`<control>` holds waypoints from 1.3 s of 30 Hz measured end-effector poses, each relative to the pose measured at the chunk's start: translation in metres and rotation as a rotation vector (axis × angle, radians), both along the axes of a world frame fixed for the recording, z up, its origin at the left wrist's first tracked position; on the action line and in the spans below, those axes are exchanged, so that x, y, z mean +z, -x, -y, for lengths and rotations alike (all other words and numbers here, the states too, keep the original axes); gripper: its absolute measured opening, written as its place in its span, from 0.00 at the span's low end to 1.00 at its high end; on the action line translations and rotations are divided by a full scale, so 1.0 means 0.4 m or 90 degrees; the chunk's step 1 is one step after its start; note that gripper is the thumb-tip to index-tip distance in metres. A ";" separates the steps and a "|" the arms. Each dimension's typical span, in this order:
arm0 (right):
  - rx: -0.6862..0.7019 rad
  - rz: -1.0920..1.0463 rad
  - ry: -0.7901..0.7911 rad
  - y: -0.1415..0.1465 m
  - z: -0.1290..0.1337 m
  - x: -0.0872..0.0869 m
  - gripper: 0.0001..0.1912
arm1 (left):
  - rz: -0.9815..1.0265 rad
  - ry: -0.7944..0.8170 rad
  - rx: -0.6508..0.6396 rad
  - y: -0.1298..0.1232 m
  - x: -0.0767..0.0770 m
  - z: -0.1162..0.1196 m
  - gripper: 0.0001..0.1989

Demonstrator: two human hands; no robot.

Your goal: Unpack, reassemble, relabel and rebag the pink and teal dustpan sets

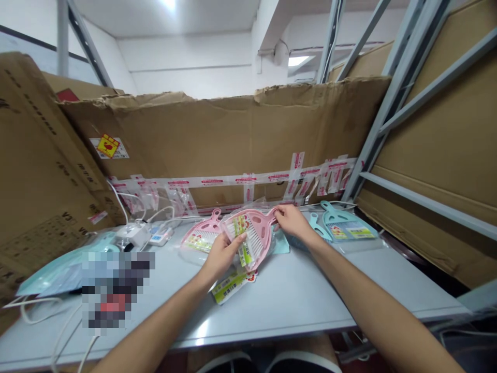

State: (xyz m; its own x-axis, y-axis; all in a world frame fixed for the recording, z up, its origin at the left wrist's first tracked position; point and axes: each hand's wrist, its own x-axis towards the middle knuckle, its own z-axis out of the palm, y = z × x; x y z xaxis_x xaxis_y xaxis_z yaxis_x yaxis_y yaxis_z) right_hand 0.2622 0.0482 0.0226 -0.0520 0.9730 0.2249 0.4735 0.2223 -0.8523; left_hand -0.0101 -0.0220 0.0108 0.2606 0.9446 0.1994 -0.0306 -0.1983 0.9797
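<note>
Pink dustpan (254,233) gripped off the worktop (310,305) by both hands

Right there at mid-worktop, the dustpan is being held clear of the surface, wrapped in a clear plastic bag (236,217). The left hand (222,255) is closed around the wide end, with the fingers (240,238) laid across the white bristles of a small brush (248,243) seated in the pan. The right hand (293,220) is closed on the narrow handle end, pinching it between thumb and fingers. Held at both ends like this, the pan appears to be kept steady and tilted up toward the head camera, so that its face is exposed to view.

Just below the left hand, a green-and-yellow label card (230,287) is left lying on the worktop. A second pink dustpan (204,233) is laid just beside the held one, and two teal dustpans (341,220) are set further right, apparently grouped by colour. A large teal bagged item (64,272) is placed at the left, near a white power strip (132,234) and its white cables (39,316). A pixelated patch hides whatever lies beside it. Behind everything, a taped cardboard sheet (217,140) is propped along the back edge, seemingly as a barrier.
</note>
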 end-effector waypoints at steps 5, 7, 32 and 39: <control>0.057 -0.057 -0.037 0.005 0.001 0.007 0.12 | 0.000 -0.007 0.026 0.007 0.002 -0.007 0.26; 0.088 -0.179 -0.015 0.007 0.008 0.019 0.10 | 0.062 0.035 0.037 0.006 -0.001 -0.016 0.26; 0.016 -0.195 -0.309 0.108 0.079 0.243 0.21 | 0.562 0.415 -0.048 0.011 -0.018 -0.054 0.27; -0.059 -0.268 -0.464 0.097 0.032 0.315 0.17 | 0.471 0.364 -0.030 0.016 -0.050 -0.072 0.22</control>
State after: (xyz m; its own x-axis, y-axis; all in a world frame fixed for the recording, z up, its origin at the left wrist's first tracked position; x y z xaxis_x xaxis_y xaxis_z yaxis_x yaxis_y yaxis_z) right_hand 0.2235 0.0354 0.1485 0.2500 0.5729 0.7806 0.1921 0.7608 -0.6199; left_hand -0.0164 0.0068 -0.0093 0.2936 0.9421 -0.1617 -0.6808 0.3248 0.6565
